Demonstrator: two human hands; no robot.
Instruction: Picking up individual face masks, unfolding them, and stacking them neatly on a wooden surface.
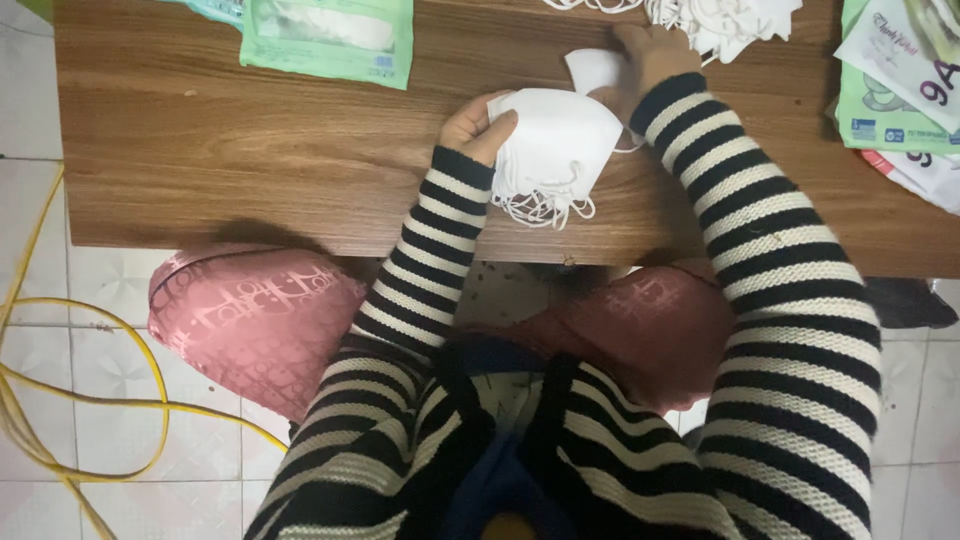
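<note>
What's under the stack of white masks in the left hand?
The stack of white masks, gripped by the left hand, has looped ear straps hanging below it, over the wooden table. What lies directly beneath the stack is covered.

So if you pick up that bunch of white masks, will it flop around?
Probably a bit. The stack of white masks looks like thin folded cloth, so likely light and bendy. The thin ear loops spill loose at the bottom, so they would likely dangle and tangle. The left hand pinches one edge, so it seems easy to hold.
</note>
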